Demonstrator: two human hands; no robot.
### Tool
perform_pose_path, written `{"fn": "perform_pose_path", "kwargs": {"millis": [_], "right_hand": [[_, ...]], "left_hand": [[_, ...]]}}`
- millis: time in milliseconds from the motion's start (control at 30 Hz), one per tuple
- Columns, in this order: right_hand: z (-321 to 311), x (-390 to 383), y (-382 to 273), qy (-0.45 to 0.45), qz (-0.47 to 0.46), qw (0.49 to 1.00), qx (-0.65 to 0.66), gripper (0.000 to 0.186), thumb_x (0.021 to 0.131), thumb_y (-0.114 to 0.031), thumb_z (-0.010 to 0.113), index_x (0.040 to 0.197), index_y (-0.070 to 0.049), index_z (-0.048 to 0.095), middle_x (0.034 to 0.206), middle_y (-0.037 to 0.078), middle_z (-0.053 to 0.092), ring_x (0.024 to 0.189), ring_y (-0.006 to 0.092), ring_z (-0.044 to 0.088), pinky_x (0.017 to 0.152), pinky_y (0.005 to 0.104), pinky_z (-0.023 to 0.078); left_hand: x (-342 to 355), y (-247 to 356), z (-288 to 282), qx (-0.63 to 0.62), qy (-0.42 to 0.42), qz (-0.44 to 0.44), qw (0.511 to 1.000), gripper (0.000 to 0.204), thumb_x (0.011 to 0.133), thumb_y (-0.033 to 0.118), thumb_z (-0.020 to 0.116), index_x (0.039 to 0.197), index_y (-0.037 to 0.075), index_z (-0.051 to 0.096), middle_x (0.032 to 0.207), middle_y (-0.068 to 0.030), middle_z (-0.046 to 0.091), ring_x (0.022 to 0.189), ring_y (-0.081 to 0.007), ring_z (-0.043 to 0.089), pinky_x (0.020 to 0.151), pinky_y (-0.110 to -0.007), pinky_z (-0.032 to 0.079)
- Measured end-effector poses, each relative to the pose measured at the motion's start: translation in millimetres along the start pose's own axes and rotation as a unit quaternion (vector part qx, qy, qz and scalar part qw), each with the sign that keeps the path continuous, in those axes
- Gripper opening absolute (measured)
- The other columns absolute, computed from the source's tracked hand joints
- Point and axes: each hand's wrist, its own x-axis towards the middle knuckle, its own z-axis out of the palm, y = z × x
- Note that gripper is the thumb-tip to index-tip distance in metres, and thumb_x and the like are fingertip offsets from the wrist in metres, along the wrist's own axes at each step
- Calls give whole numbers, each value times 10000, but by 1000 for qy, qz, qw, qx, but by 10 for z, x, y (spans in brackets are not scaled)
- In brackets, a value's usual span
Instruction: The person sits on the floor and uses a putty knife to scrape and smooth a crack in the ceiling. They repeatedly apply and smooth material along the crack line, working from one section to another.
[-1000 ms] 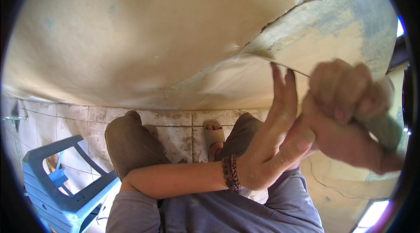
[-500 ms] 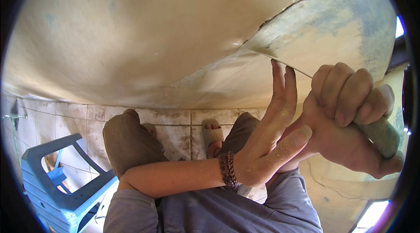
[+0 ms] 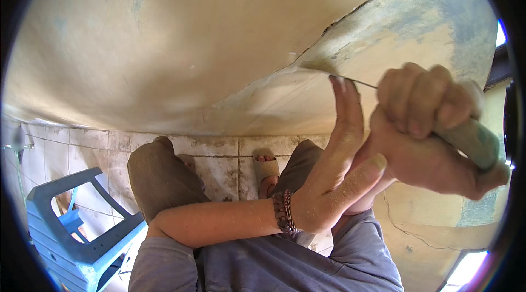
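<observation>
My right hand (image 3: 433, 138) is wrapped round the worn greenish handle of a scraper (image 3: 478, 145). Its thin blade points left, with the tip at the wall (image 3: 192, 34) just below a long crack (image 3: 350, 13). Outstretched fingers of my left hand (image 3: 329, 182) touch the blade from below, near its middle. That hand is dusty, its thumb apart, and a braided bracelet circles the wrist. The crack climbs to the upper right, widest at its top end, through patchy beige and blue-grey plaster.
A blue plastic stool (image 3: 82, 226) is at lower left. Stained white tiles (image 3: 219, 174) cover the floor below the wall, where my sandalled foot (image 3: 266, 168) and bent knees show. A thin wire (image 3: 408, 231) hangs on the surface at lower right.
The scraper has shifted left and slightly up along the wall, my right hand moving with it. The fingertips of my left hand have followed a little to the left.
</observation>
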Motion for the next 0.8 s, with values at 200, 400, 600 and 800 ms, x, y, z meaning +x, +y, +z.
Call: {"fn": "perform_pose_path", "kwargs": {"millis": [200,400,600,800], "right_hand": [[2,-28,-57,-23,-14,999,-26,581,798,-694,519,869,-119,558,674,6,450,573,134,384,547,281,292],[-73,-44,-149,-38,-21,997,-56,576,804,-691,502,897,-127,577,677,25,450,593,151,413,568,265,322],[-80,60,-306,-128,-15,991,-39,393,895,-543,480,828,-163,557,675,-10,481,577,111,430,565,257,352],[23,-101,-353,-68,-91,990,-79,315,929,-473,461,784,-201,526,656,-46,483,570,85,431,559,260,346]], "left_hand": [[-19,6,-12,6,-43,6,999,850,1000,407,407,1485,-63,-108,1534,-274,-244,1427,-340,-254,1158,-492,-57],[-6,-56,-2,-9,-14,17,1000,847,993,397,423,1494,-54,-89,1539,-283,-225,1432,-341,-249,1155,-489,-67],[-30,-52,-84,30,-52,-15,998,926,968,448,452,1485,5,-176,1546,-211,-270,1458,-345,-178,1157,-521,-19],[-44,52,-15,52,-39,-5,998,877,981,465,424,1502,-52,-56,1544,-293,-195,1457,-356,-162,1170,-481,33]]}}
